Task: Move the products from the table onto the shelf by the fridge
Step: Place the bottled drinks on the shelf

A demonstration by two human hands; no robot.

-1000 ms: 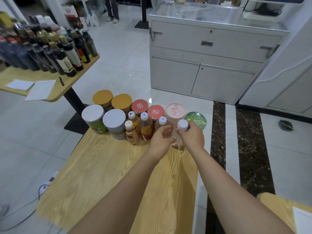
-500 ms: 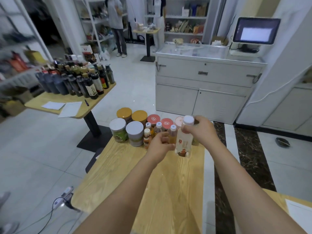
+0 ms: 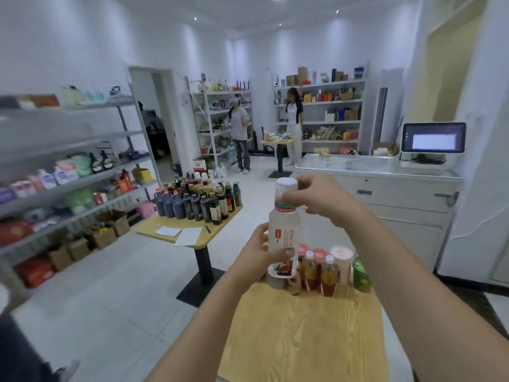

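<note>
At the far end of the wooden bench (image 3: 303, 340) stand the other products: 2 small bottles (image 3: 327, 277) of amber liquid with white caps, a pink-lidded tub (image 3: 341, 257), a green can (image 3: 361, 274) at the right edge, and red lids (image 3: 319, 254) behind them. To the left, a second bench (image 3: 154, 226) carries a crowd of dark bottles (image 3: 198, 202) and 2 sheets of paper (image 3: 188, 236). Stocked shelves (image 3: 68, 175) line the left wall. A white cabinet (image 3: 385, 194) with a monitor (image 3: 433, 137) sits on the right, and 2 people (image 3: 239, 133) stand by the back shelves.

The clear bottle (image 3: 283, 232) is upright in the air above the bench, in front of those products and hiding some. The left hand (image 3: 256, 257) wraps its lower body, thumb across the front. The right hand (image 3: 319, 198) pinches the neck under the white cap. Both hands are clamped on it.
</note>
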